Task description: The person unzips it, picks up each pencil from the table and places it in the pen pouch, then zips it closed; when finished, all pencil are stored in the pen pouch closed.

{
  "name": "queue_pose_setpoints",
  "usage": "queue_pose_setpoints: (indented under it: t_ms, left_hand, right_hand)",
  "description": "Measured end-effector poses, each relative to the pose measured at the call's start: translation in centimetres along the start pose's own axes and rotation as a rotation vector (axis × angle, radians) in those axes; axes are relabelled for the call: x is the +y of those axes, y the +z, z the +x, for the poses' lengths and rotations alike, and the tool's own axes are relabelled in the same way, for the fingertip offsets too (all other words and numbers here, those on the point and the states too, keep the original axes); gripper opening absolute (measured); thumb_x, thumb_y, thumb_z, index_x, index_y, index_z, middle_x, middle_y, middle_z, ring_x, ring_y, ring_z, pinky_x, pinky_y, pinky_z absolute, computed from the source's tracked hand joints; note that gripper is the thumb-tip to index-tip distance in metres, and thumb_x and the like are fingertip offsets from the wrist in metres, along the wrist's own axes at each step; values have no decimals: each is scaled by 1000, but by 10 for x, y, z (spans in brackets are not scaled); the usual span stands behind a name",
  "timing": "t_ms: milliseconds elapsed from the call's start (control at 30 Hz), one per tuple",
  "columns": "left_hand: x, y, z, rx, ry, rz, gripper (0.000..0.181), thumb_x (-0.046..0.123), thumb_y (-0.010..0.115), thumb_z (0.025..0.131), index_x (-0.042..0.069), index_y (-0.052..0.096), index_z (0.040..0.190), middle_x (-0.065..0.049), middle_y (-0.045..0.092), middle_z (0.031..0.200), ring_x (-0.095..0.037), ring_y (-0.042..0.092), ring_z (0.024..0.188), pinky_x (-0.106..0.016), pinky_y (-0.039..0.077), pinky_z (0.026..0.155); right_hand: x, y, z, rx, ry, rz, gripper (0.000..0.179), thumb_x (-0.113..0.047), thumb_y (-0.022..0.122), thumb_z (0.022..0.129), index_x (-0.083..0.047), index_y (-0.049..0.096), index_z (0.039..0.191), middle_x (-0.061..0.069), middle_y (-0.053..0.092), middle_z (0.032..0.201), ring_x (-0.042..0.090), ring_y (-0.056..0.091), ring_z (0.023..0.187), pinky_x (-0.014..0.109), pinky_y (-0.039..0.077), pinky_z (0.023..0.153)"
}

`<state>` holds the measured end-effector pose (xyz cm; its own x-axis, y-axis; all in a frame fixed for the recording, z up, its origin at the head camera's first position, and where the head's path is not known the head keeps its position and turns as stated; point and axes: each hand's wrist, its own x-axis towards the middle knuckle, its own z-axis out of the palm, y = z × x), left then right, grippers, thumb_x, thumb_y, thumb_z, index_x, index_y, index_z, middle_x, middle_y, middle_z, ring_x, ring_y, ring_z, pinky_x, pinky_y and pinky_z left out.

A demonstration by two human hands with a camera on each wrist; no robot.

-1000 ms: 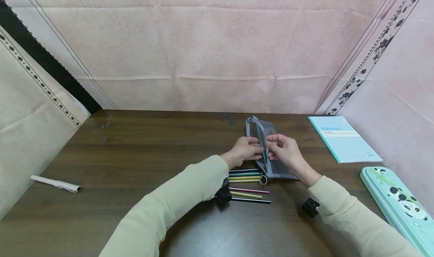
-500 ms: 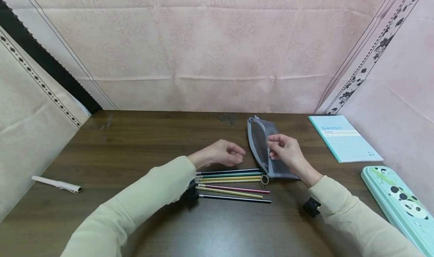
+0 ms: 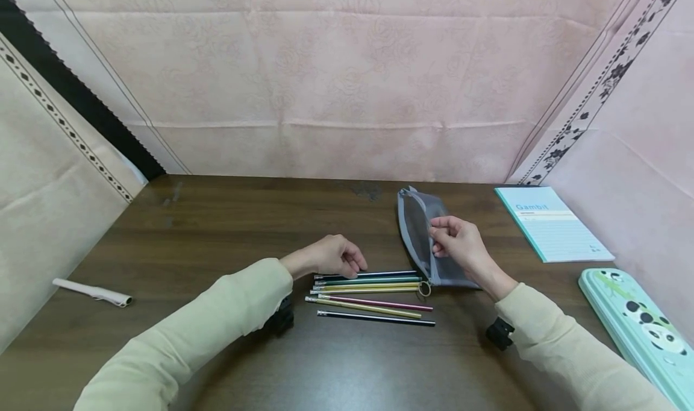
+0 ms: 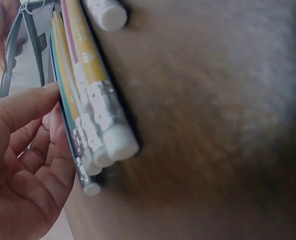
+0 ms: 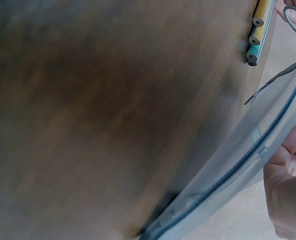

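Note:
My right hand (image 3: 455,239) pinches the upper edge of a grey mesh zip pouch (image 3: 450,271), whose mouth gapes toward the left. Beside the pouch lies a row of eraser-tipped pencils (image 3: 374,290) in black, green, gold and dark red, all pointing rightward. My left hand (image 3: 332,257) is over their far side with its fingers bent down. In the left wrist view its thumb tip is right at the outermost dark pencil (image 4: 70,131), the other fingers loosely curled. A metal ring (image 3: 424,288) hangs at the pouch's near corner.
A white pen (image 3: 92,291) lies far left. At right are a "Gambit" notepad (image 3: 558,224) and a mint-green panda pencil case (image 3: 631,320). One black pencil (image 3: 376,318) lies apart, nearest the front. Cloth-covered walls border the table at the back and sides.
My left hand has left the pouch's mouth, moving left and down to the pencils. The pouch mouth now gapes wider. My right hand has kept its hold on the edge.

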<state>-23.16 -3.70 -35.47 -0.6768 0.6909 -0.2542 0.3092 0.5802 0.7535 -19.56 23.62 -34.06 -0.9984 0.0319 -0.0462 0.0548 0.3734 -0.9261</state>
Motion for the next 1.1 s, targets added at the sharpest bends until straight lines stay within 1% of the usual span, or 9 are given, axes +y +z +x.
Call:
queue_pose_setpoints:
  t_ms: [133, 267, 400, 533, 600, 700, 900, 1033, 1100]
  left_hand:
    - [0, 0, 1, 17, 13, 45, 13, 1, 69, 83, 9, 72, 92, -3, 69, 85, -8, 61, 75, -23, 52, 72]
    - [1, -3, 0, 56, 38, 151, 14, -1, 69, 81, 11, 72, 89, -2, 69, 83, -8, 59, 72, -22, 51, 69]
    - [1, -9, 0, 90, 29, 251, 17, -2, 67, 78, 12, 72, 86, 0, 69, 81, -7, 57, 71, -22, 48, 67]
    - [-1, -18, 1, 97, -14, 214, 15, 1, 67, 79, 11, 72, 88, 0, 67, 80, -9, 56, 71, -22, 47, 67]
    - [0, -22, 3, 90, -29, 130, 13, 3, 67, 82, 9, 71, 92, -1, 67, 81, -9, 56, 72, -23, 49, 68]
    - [4, -24, 10, 60, -53, -75, 15, 5, 63, 87, 3, 68, 101, -5, 67, 87, -10, 59, 76, -24, 53, 69]
    - [21, -8, 38, 4, -152, -547, 25, 8, 57, 93, -1, 60, 116, -12, 69, 100, -12, 65, 79, -22, 55, 68]
    - [35, 5, 56, 10, -186, -755, 33, 7, 56, 94, -2, 54, 126, -16, 66, 110, -14, 67, 85, -22, 55, 74]
    - [42, 10, 63, 24, -197, -812, 37, 5, 56, 94, -2, 51, 130, -17, 64, 115, -17, 66, 92, -24, 55, 79]
  right_hand:
    - [0, 0, 0, 6, 2, 1, 30, -8, 53, 95, 8, 51, 121, 0, 58, 76, 6, 57, 60, 21, 55, 61]
    - [0, -1, 0, 10, 1, -3, 30, -8, 53, 95, 7, 51, 121, 0, 59, 76, 6, 57, 60, 21, 55, 61]
    - [0, -1, 0, 6, 0, -2, 31, -9, 54, 95, 7, 51, 122, 0, 59, 77, 6, 58, 60, 21, 55, 61]
    - [1, -1, 0, -8, -2, 15, 32, -9, 53, 96, 8, 50, 122, 0, 59, 77, 6, 58, 60, 21, 55, 62]
    - [1, -1, 1, -9, -4, 16, 32, -9, 53, 96, 8, 50, 123, 0, 59, 77, 6, 58, 60, 21, 55, 62]
    - [0, -1, 1, -5, -3, 13, 32, -9, 54, 96, 7, 51, 122, 0, 59, 77, 6, 58, 61, 21, 55, 62]
    - [-1, 1, -1, -10, -1, 25, 33, -8, 54, 95, 9, 50, 123, -1, 58, 76, 5, 58, 60, 20, 55, 60]
    - [-4, 3, -2, -12, -11, 35, 33, -8, 53, 95, 10, 49, 123, 0, 58, 76, 4, 57, 59, 19, 54, 60]
    - [-5, 4, -3, -14, -12, 35, 33, -8, 53, 96, 10, 49, 123, 1, 58, 77, 4, 57, 60, 19, 54, 60]
